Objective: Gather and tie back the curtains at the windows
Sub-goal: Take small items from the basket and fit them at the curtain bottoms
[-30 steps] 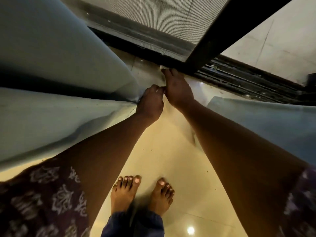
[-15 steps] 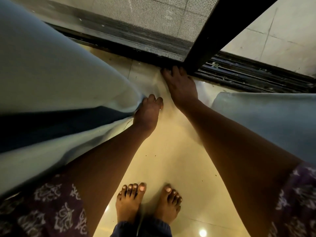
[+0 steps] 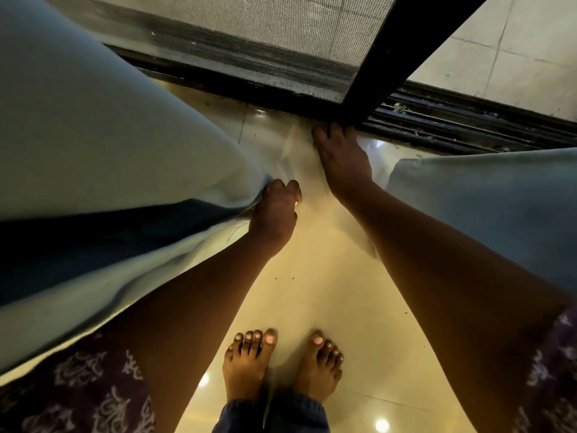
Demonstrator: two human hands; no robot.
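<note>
I'm looking straight down past both arms. My left hand [image 3: 274, 210] has its fingers [image 3: 279, 186] curled tight round the edge of the left curtain [image 3: 103, 157], holding a bunch of pale blue cloth just where the folds come together. That curtain fills the left side, near to far, with a deep dark fold running across it below the hand.

My right hand [image 3: 343, 160] reaches farther out, fingers straight and fairly close together, lying against a thin pale sheer [image 3: 292, 151] that hangs between the two hands. The fingertips end right at the foot of the dark frame [image 3: 402, 54]; I can't tell whether they touch it.

The right curtain [image 3: 487, 201] hangs well apart from the left one, on the right side, behind my right forearm, and neither hand is on it.

Far side: a mesh screen [image 3: 281, 29] to the left of the frame, and a dark track [image 3: 468, 123] running along the sill to the right, with pale paving beyond it.

Near side: my bare feet [image 3: 246, 367] stand together on glossy cream floor [image 3: 327, 295] tiles. Purple patterned sleeves [image 3: 93, 389] show at the bottom corners.
</note>
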